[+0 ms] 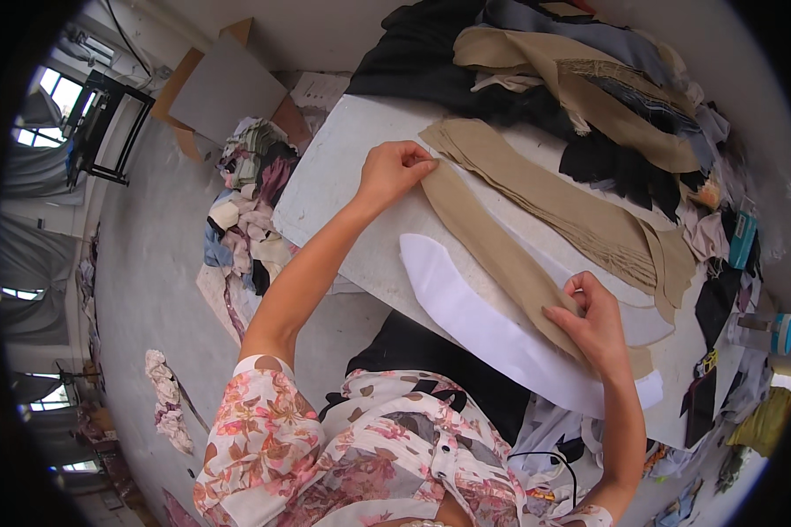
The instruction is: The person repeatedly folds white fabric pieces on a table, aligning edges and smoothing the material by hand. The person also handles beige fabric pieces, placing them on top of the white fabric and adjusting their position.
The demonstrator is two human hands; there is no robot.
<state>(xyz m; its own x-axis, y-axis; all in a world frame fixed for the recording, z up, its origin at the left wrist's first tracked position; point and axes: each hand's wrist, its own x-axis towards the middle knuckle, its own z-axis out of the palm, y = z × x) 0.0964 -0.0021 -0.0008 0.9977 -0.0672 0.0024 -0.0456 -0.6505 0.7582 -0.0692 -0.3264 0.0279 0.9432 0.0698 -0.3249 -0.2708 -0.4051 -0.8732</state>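
A long khaki fabric strip [490, 239] stretches across the table between my hands. Its far left end is pinched in my left hand [397, 174], thumb against fingers. Closer to me, my right hand [591, 322] grips the strip near its other end. Just on my side of it lies a curved white strip [466, 303], smooth and pale, passing under my right wrist. Beyond the held strip rests a stack of khaki fabric pieces [554, 206] with layered edges. Another whitish strip [646, 323] shows partly between the stack and the held piece.
The white table [330, 180] carries dark cloth and khaki scraps [589, 88] at its far side. A phone [700, 408], a teal box [742, 239] and a blue-lidded jar [778, 334] sit at the right. Fabric scraps [246, 220] and a cardboard box [224, 92] stand left on the floor.
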